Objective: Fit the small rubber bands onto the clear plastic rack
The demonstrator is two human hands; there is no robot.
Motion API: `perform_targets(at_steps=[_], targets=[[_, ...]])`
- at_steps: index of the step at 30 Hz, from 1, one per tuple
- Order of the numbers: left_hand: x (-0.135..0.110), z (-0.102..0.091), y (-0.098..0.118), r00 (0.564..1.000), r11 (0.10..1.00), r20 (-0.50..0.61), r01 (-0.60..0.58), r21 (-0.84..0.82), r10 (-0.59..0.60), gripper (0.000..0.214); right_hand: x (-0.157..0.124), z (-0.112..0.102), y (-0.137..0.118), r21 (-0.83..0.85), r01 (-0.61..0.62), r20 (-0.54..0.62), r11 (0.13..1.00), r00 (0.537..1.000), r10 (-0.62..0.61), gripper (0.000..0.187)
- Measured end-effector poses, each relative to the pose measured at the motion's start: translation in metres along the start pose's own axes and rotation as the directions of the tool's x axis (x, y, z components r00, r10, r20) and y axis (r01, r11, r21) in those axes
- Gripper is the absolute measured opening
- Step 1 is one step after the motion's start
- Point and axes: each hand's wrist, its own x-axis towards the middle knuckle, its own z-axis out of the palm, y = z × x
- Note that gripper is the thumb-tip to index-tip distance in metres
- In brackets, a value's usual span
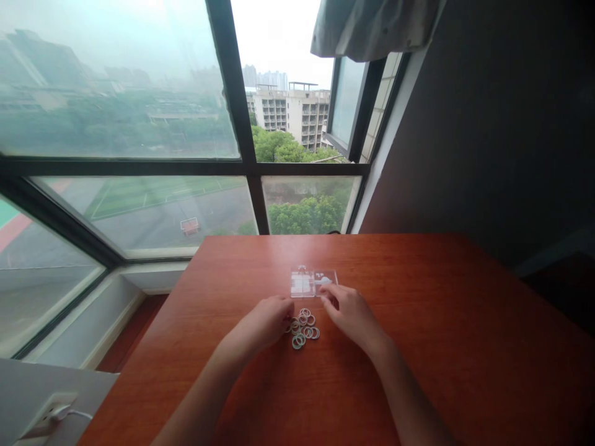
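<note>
A clear plastic box lies open on the table, its hinged lid folded out to the right with a pale label on it. Just in front is a loose pile of several small pale rings, some greenish; they look like hair ties. My left hand is at the pile's left side, fingers curled together; whatever is between the fingertips is hidden. My right hand has its thumb and forefinger closed at the near edge of the lid, with the other fingers bent under.
The reddish-brown wooden table reaches up to a large dark-framed window. A dark wall stands at the right. At lower left, a white plug sits in a wall socket.
</note>
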Motion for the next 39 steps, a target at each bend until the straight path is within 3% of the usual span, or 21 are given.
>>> perform_targets(at_steps=[5, 10, 12, 19, 28, 34, 39], targets=[[0.003, 0.007, 0.012, 0.995, 0.995, -0.021, -0.095, -0.029, 0.094, 0.017, -0.001, 0.006, 0.004, -0.112, -0.080, -0.003, 0.991, 0.997, 0.080, 0.019], [0.008, 0.005, 0.005, 0.982, 1.000, -0.190, 0.019, 0.005, -0.018, 0.030, -0.001, 0.011, 0.004, -0.146, -0.090, 0.015, 0.985, 0.996, 0.093, 0.017], [0.010, 0.005, 0.001, 0.977, 0.997, -0.208, 0.059, 0.045, -0.048, 0.031, -0.002, 0.013, 0.002, -0.143, -0.081, 0.028, 0.986, 0.996, 0.086, 0.015], [0.007, 0.000, 0.001, 0.987, 0.979, -0.153, 0.075, 0.190, -0.045, 0.019, -0.002, 0.014, -0.005, -0.108, -0.055, 0.102, 0.993, 0.993, 0.066, 0.011], [-0.003, -0.012, -0.001, 0.997, 0.969, -0.069, 0.061, 0.240, -0.045, 0.016, -0.004, 0.013, -0.016, -0.065, -0.003, 0.185, 0.998, 0.983, 0.015, 0.011], [-0.010, -0.025, 0.013, 0.994, 0.968, -0.073, 0.101, 0.229, -0.086, 0.016, -0.005, 0.006, -0.019, -0.039, 0.013, 0.191, 0.999, 0.982, -0.005, 0.012], [-0.015, -0.016, 0.026, 0.996, 0.990, 0.078, -0.049, 0.134, 0.038, 0.016, -0.008, 0.005, -0.021, -0.036, 0.031, 0.297, 0.999, 0.955, -0.019, 0.009]])
